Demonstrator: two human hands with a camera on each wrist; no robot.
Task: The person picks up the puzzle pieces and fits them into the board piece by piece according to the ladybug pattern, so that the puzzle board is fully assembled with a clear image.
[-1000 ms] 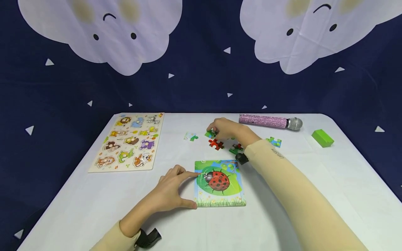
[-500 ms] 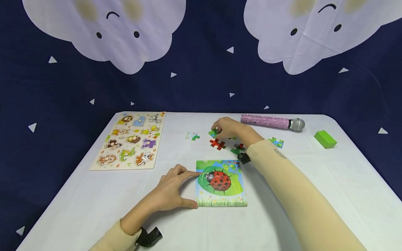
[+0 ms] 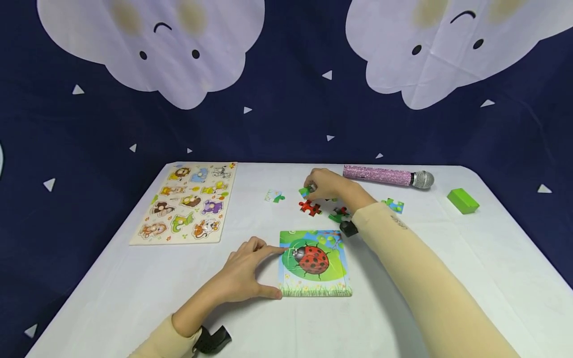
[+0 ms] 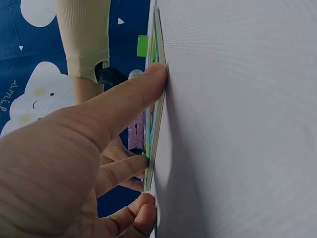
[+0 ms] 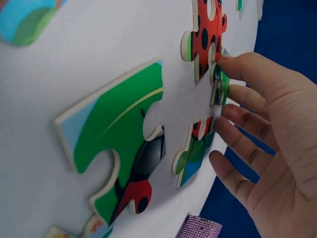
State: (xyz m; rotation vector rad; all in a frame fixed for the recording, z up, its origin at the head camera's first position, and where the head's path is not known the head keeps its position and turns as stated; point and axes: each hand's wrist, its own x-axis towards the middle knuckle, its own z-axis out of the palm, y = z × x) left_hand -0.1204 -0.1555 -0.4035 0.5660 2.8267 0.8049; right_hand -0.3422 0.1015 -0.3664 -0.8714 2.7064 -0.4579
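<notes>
A square ladybug puzzle board [image 3: 315, 288] lies flat on the white table. My left hand [image 3: 239, 276] rests at its left side, thumb on the lower corner and index finger reaching over the upper left edge. Farther back, my right hand [image 3: 327, 183] pinches a small green and blue puzzle piece [image 3: 305, 192] between thumb and fingers. That piece [image 5: 218, 88] appears tilted on edge in the right wrist view. Close by lie a red spotted piece [image 3: 310, 208] and a green piece with black and red [image 3: 338, 215]. Another green and blue piece [image 5: 195, 148] sits under the hand.
A wooden animal peg puzzle [image 3: 183, 204] lies at the left. One pale piece [image 3: 274, 195] is left of the right hand and a blue-green one [image 3: 394, 205] right of the forearm. A pink glitter microphone [image 3: 387, 176] and a green block [image 3: 463, 201] lie at the back right.
My right hand has shifted slightly to the right with the small puzzle piece, which has turned a little. My left hand stays at the board's edge.
</notes>
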